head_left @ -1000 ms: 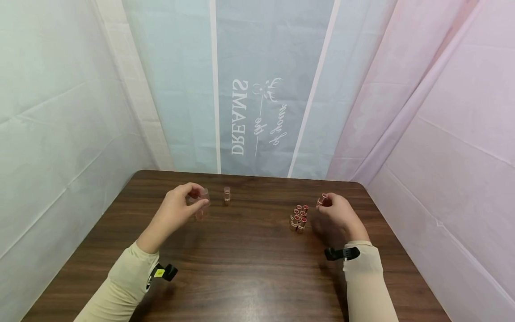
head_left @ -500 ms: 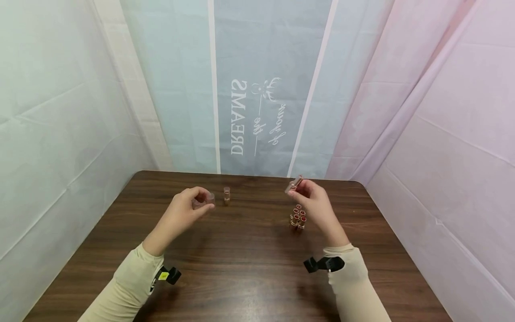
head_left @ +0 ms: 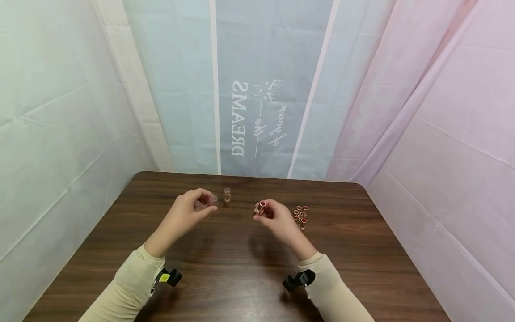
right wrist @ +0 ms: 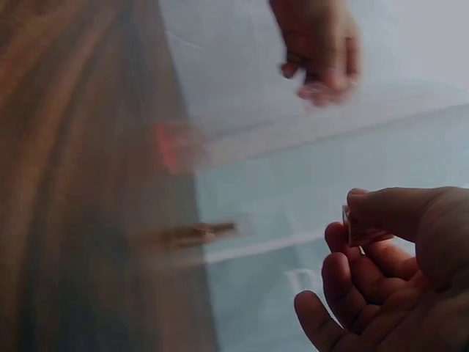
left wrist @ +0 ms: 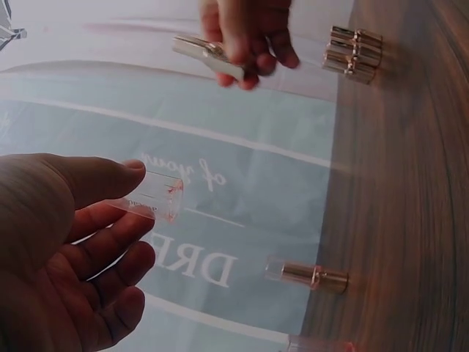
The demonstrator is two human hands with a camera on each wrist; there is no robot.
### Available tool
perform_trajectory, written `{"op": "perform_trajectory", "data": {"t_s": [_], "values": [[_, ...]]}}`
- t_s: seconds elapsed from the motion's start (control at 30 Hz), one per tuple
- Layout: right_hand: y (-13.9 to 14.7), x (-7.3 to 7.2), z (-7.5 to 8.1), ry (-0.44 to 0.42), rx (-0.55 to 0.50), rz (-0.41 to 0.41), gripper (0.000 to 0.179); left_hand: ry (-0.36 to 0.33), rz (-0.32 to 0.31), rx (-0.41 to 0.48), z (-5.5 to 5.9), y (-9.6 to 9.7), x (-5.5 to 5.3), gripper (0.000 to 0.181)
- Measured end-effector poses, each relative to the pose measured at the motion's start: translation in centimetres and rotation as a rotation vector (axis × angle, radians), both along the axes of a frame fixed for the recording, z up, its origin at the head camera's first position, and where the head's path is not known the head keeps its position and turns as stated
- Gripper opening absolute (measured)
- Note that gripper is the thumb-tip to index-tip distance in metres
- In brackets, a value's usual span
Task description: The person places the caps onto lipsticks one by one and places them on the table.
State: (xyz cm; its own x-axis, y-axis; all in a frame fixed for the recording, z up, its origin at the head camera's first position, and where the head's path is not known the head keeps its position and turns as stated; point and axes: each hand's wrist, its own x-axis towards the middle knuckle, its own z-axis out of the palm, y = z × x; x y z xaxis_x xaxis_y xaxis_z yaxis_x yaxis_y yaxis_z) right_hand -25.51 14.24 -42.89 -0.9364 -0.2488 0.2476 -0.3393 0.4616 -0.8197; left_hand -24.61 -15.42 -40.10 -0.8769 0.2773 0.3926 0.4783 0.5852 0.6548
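Observation:
My left hand (head_left: 183,214) pinches a small clear cap (left wrist: 167,196) between thumb and fingers, just above the table's far left part. A rose-gold lipstick tube (head_left: 260,207) with a red centre is gripped at the fingertips of my right hand (head_left: 281,223), tilted and raised over the middle. Between the hands, farther back, a lipstick tube with a clear top (head_left: 227,195) stands upright. More clear, pinkish plastic (left wrist: 321,344) shows at the bottom edge of the left wrist view, mostly cut off.
Several rose-gold lipstick tubes (head_left: 303,223) with red centres stand in a tight group right of my right hand, which partly covers them. The dark wooden table (head_left: 241,286) ends at a far edge before a blue cloth (head_left: 261,53). Pale cloth walls flank both sides.
My right hand has carried the lipstick tube leftward from beyond the standing group to the middle of the table. The left hand with the clear cap has shifted slightly right.

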Motion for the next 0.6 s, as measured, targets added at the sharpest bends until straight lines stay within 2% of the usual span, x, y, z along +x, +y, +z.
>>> {"op": "perform_trajectory", "data": {"t_s": [0.13, 0.27, 0.5, 0.6], "values": [[-0.8, -0.1, -1.4, -0.047, -0.01, -0.026, 0.025, -0.012, -0.017, 0.024, -0.1, 0.2, 0.1, 0.021], [-1.2, -0.1, -2.3, -0.039, 0.015, -0.03, 0.022, -0.019, -0.019, 0.061, -0.2, 0.6, 0.2, 0.023], [-2.3, 0.3, -3.3, -0.008, 0.04, 0.085, 0.016, -0.008, -0.038, 0.133, -0.5, 1.2, 0.5, 0.024], [-2.7, 0.5, -3.7, 0.002, 0.054, 0.11, 0.015, 0.008, -0.045, 0.15, -0.6, 1.7, 0.7, 0.023]]}}
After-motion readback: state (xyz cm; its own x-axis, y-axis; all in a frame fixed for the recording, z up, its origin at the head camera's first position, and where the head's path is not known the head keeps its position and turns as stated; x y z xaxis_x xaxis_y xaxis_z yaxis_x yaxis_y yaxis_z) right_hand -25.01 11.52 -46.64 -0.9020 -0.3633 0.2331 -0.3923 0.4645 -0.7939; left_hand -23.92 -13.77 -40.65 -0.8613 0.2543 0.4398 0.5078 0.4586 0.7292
